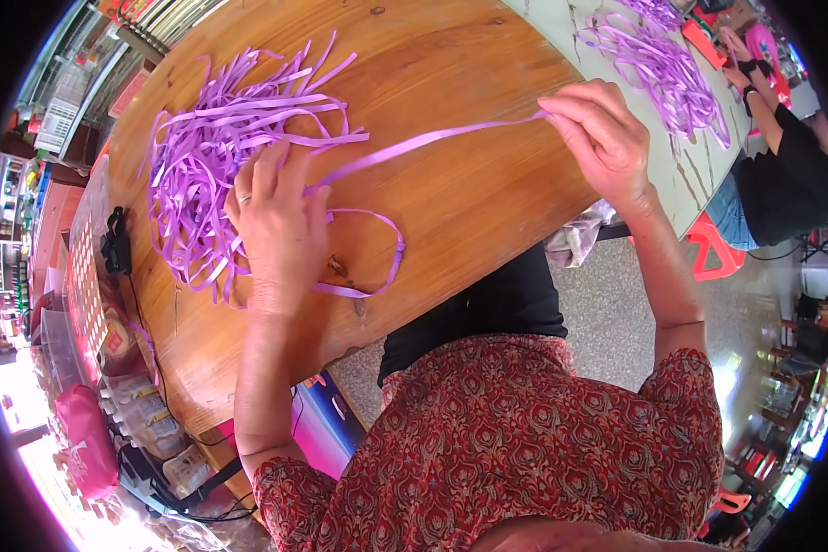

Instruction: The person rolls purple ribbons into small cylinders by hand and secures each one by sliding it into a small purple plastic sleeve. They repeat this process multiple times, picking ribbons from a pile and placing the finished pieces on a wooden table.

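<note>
A heap of narrow purple ribbons (pixel 193 175) lies tangled on the left of the wooden table. My right hand (pixel 607 133) is closed in a pinch on one end of a purple ribbon (pixel 432 136). That ribbon stretches slightly slack across the table to my left hand (pixel 281 221). At the near edge of the heap, my left hand is closed around it between thumb and fingers, though its grip is partly hidden from above. Beside the left wrist, a ribbon loop (pixel 398 253) with a small purple fastening lies on the wood.
A white marbled table (pixel 676 179) adjoins on the right, bearing another purple ribbon heap (pixel 676 87). Another person in black (pixel 791 184) is at its far side. A black cable (pixel 138 304) runs along the left edge, near a pink pouch (pixel 87 442). A red stool (pixel 713 248) stands below right.
</note>
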